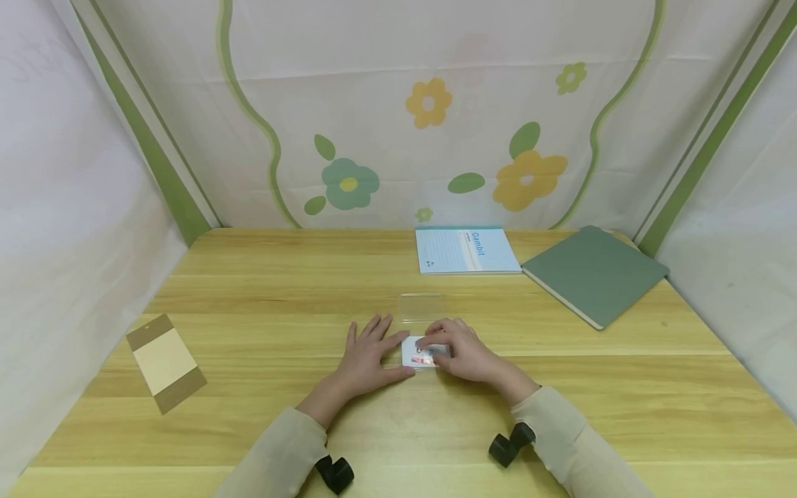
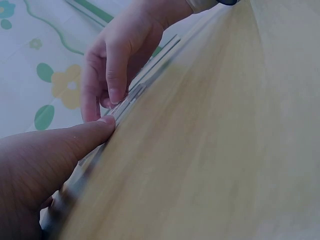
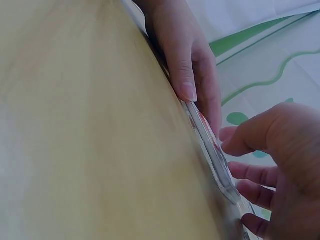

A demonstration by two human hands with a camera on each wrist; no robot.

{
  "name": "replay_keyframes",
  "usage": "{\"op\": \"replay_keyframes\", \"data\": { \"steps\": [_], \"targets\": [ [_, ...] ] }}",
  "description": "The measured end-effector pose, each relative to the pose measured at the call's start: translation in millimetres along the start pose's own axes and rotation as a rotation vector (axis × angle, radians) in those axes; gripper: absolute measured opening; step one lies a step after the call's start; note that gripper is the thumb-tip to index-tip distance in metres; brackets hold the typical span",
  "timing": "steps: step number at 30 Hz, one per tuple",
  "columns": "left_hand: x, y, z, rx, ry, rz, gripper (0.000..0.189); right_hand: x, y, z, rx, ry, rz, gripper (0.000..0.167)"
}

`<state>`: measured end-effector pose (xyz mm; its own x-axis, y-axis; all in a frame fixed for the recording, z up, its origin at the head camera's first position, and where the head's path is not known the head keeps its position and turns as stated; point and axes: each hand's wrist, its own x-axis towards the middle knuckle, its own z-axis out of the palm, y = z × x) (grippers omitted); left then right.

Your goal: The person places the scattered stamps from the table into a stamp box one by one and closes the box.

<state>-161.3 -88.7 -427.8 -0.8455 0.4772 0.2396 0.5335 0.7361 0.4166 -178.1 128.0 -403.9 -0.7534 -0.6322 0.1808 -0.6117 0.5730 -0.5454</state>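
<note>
A small white printed card [image 1: 418, 354] with a red patch lies in a flat clear plastic case [image 3: 216, 167] on the table. My left hand [image 1: 366, 360] rests at the case's left end, fingers mostly straight. Its thumb touches the near left corner and its index finger reaches the far left corner. Over the card's right part is my right hand [image 1: 463, 351], with loosely bent fingers and the index fingertip on or just above the card. In the right wrist view its thumb and fingers stand apart beside the case. A clear plastic piece [image 1: 421, 308] lies just behind the case.
A light blue notebook [image 1: 448, 249] lies at the table's back edge, beside a dark green book [image 1: 594, 277] at the back right. On the left is a brown card with a cream band [image 1: 165, 361]. A flowered curtain [image 1: 386, 124] hangs behind the wooden table [image 1: 274, 290].
</note>
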Motion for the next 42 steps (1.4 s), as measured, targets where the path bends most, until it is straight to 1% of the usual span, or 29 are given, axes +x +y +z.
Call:
{"op": "replay_keyframes", "data": {
  "steps": [6,10,19,22,28,34,42],
  "targets": [
    [1.1,0.6,-1.2,0.027,-0.032,-0.026,0.064,-1.0,0.6,-1.6,0.024,0.001,0.053,0.027],
    [1.3,1.5,-2.3,0.03,-0.047,-0.038,0.065,-1.3,-0.5,-2.4,0.016,-0.003,0.036,0.027],
    [1.6,-0.1,-1.0,0.031,-0.04,-0.039,0.065,1.5,0.6,0.0,-0.01,0.011,-0.031,0.022],
    [1.8,-0.4,-0.7,0.031,-0.043,-0.04,0.065,2.9,0.6,1.4,-0.018,0.012,-0.035,0.021],
    [1.9,-0.3,-0.4,0.035,-0.042,-0.037,0.065,4.2,0.1,3.7,-0.03,0.013,-0.02,0.02],
    [1.9,-0.2,-0.2,0.041,-0.046,-0.046,0.065,5.6,0.1,5.3,-0.048,0.02,-0.003,0.02],
    [1.6,1.2,-1.6,0.04,-0.048,-0.04,0.064,7.6,-0.3,6.8,-0.087,0.037,-0.01,0.019]
  ]
}}
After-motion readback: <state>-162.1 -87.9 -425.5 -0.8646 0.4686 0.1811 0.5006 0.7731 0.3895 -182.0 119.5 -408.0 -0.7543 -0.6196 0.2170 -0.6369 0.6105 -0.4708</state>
